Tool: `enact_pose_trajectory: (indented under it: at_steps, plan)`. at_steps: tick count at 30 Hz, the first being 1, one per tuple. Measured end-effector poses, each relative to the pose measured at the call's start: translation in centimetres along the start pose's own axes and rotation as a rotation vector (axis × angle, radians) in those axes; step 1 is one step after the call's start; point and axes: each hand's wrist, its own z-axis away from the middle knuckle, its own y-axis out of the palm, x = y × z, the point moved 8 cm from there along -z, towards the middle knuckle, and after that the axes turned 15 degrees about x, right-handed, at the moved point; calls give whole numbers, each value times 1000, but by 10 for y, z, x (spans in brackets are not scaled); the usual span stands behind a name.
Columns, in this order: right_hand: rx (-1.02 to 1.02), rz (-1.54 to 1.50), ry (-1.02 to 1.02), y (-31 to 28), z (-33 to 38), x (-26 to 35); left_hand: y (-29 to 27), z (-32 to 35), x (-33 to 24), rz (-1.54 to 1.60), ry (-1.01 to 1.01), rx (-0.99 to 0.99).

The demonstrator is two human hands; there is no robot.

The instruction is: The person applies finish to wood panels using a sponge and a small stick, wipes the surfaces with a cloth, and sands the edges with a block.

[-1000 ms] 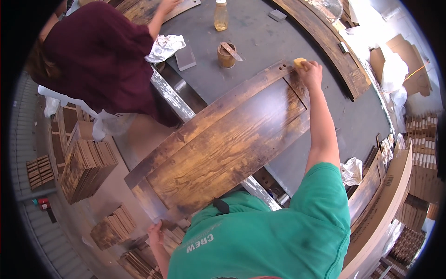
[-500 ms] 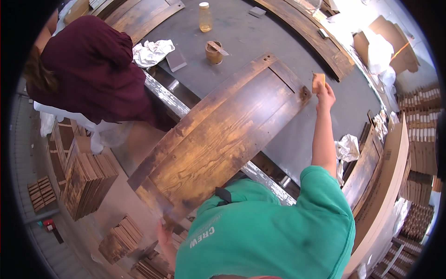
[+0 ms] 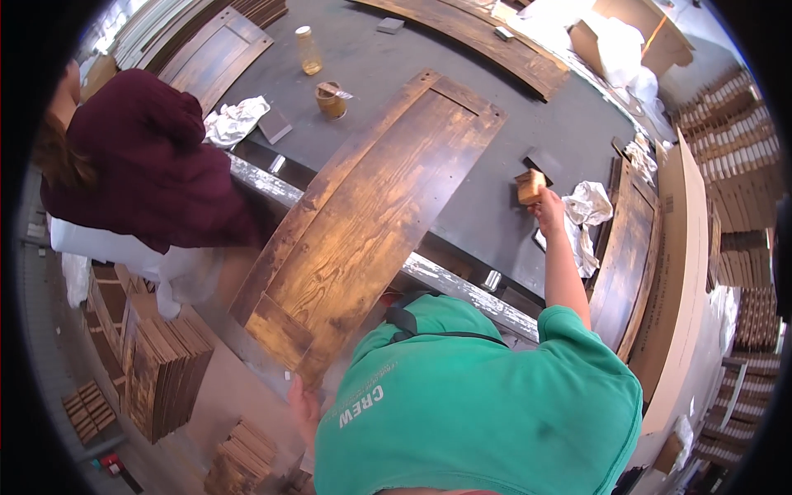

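A long brown-stained wooden panel (image 3: 371, 214) with a raised frame lies slantwise over the table edge, its near end jutting toward me. At that near corner, my left hand (image 3: 304, 402) grips the panel's edge, its fingers partly hidden. My right hand (image 3: 548, 209) pinches a tan, stained sponge block (image 3: 530, 187) above the table, right of the panel and apart from it. Just beyond the sponge sits a dark flat block (image 3: 541, 165). A crumpled white cloth (image 3: 588, 203) lies beside my right hand.
A person in a maroon top (image 3: 140, 157) stands at the left. On the grey table (image 3: 388, 62) are a jar (image 3: 308, 51), a small pot (image 3: 331, 102) with a brush across it, and other panels (image 3: 631, 256). Stacked boards (image 3: 165, 371) stand at lower left.
My right hand has drawn back from the panel's far right corner toward the cloth, still with the sponge. The view has shifted; my left hand remains at the near corner.
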Motion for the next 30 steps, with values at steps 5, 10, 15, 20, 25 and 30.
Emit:
enact_pose_trajectory:
  at_steps: [5,10,15,20,25,30]
  plan:
    - [168,57,131,-4,11,-6,27,-13,6,0,-3,108]
    - [238,-15,133,-7,-1,-4,29,-15,9,-8,0,-19]
    - [245,99,-47,22,-37,25,9,-17,21,16,-38,-66]
    - [255,244,-322,75,-93,86,7,-21,28,40,26,-113]
    - [197,1084,-778,138,-106,140,-3,-19,33,135,179,-215]
    - [355,1166,-976,167,-131,136,-21,-10,31,174,228,-281]
